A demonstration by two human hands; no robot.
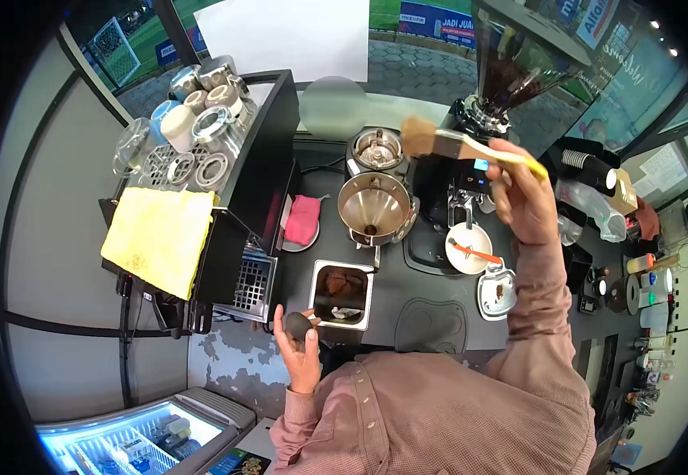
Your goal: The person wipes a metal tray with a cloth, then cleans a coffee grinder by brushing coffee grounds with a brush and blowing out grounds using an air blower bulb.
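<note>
My right hand [524,194] is raised beside the coffee grinder [470,170], closed around the handle of a brush [458,146]. The brush has light brown bristles pointing left and a pale handle with a yellow end. Near the counter's front edge, my left hand [303,364] grips a dark rounded handle [298,326]; what it belongs to is not clear. Just right of that hand sits a steel-rimmed knock box [318,277] with brown coffee grounds [340,283] and a shiny metal piece [345,313] in it.
An espresso machine [257,158] stands left, with cups on top and a yellow cloth [162,237]. Around the counter are a steel funnel-shaped bowl [371,202], a pink cloth [304,220], a white dish [464,237] with an orange-handled tool [477,252], and a dark mat [431,324].
</note>
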